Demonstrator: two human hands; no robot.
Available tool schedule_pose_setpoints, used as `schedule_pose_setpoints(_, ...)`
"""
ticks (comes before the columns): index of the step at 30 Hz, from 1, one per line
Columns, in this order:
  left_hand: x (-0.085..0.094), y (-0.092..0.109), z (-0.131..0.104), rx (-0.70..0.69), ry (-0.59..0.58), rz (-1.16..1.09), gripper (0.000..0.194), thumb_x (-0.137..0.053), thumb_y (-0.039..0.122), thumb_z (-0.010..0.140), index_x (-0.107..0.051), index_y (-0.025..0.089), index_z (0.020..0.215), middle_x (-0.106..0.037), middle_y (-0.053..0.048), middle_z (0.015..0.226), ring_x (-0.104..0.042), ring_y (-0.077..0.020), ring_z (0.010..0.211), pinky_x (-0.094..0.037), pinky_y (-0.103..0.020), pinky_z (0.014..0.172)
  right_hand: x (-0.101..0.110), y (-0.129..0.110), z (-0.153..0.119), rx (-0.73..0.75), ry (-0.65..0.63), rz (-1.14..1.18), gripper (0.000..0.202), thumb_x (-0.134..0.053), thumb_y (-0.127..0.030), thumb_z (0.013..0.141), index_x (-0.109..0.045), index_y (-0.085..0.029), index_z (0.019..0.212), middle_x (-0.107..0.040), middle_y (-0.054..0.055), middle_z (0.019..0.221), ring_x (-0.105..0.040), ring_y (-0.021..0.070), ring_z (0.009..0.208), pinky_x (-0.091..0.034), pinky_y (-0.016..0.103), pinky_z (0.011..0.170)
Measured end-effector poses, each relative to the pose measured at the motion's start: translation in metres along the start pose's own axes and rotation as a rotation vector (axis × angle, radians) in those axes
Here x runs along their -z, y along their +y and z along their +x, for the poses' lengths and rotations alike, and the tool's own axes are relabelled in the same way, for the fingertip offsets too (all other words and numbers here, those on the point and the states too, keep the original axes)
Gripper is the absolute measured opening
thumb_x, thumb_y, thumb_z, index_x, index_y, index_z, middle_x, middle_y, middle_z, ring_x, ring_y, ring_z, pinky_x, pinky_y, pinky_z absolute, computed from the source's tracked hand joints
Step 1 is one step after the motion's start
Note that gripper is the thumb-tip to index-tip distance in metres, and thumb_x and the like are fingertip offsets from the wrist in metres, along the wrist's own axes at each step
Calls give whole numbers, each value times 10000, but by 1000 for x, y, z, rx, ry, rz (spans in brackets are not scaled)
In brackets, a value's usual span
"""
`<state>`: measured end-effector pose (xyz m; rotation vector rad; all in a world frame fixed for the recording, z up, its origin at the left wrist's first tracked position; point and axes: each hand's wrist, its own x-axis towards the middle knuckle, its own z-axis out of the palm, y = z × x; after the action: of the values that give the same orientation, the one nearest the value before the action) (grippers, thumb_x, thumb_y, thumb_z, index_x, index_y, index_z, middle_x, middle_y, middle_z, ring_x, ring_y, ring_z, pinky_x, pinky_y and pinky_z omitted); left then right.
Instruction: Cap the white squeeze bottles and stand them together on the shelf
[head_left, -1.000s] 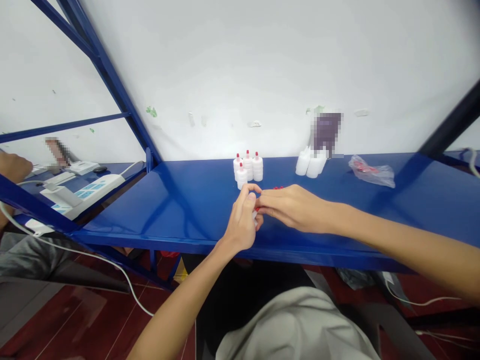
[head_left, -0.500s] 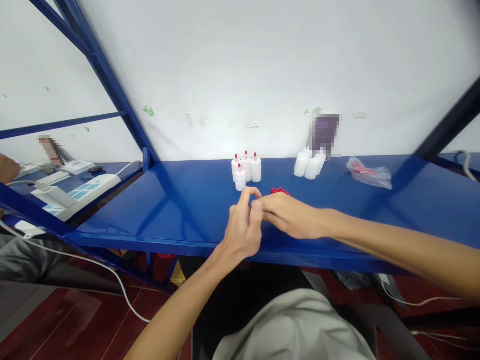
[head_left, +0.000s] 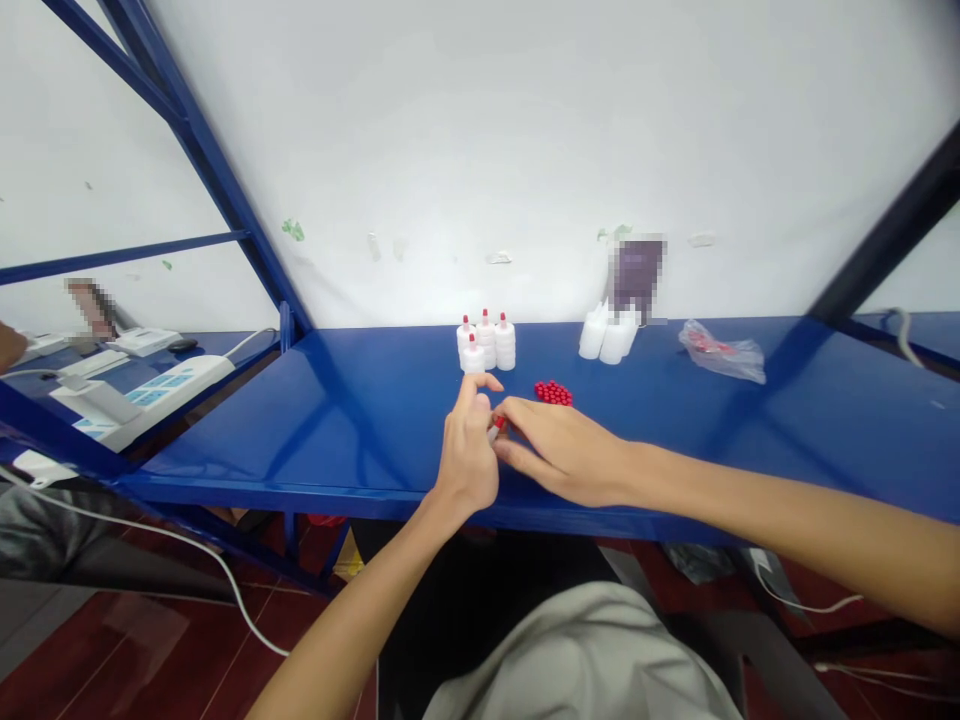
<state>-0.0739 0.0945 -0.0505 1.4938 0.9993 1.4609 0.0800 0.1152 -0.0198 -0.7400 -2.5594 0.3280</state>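
Note:
My left hand (head_left: 469, 450) is curled around a small white squeeze bottle (head_left: 493, 433); only its white nozzle shows, the body being hidden in the palm. On that nozzle's tip sits a red cap (head_left: 500, 423), with the fingers and thumb of my right hand (head_left: 566, 450) closed around it. Just beyond my hands stand several white squeeze bottles (head_left: 505, 350) with red caps on their nozzles. A cluster of loose red caps (head_left: 553, 393) lies on the blue table behind my right hand.
Toward the back right of the blue table (head_left: 360, 400) stands a group of white bottles (head_left: 611, 345) without red caps. Right of them lies a clear plastic bag (head_left: 721, 352) with red pieces inside. A white power strip (head_left: 165, 395) and part of another person's hand (head_left: 9, 346) are at the left.
Both hands have shifted slightly left and lower in view. My right hand's fingers have opened out a little, and the red cap and white nozzle between the hands now show.

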Motion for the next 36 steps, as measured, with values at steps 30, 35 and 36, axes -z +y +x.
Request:
schedule_pose_setpoints(30,2,5,19,102,198,-250,290,-301,496,943,-400,228,992,-540,37,645,-449,-113,487,-366,-231,521,51,26,65,68,121,41,291,-332,-302,1002,-425,-218,740,-531,4,693,-462,147,642,-347,292,629)
schedule_pose_setpoints(35,4,-3,14,177,-111,104,183,-432,324,886,-528,188,810,-498,34,566,-418,-104,516,-300,-222,513,71,49,118,-196,220,-207,302,-415,-237,923,-395,-212,622,-509,37,644,-408,152,630,-300,319,629)
schedule_pose_setpoints(36,5,-3,12,162,-162,161,199,-431,303,884,-544,182,772,-489,33,550,-423,-105,527,-304,-224,523,71,52,125,-221,162,-225,302,-428,-243,914,-413,-208,614,-517,47,643,-410,154,627,-302,322,627)
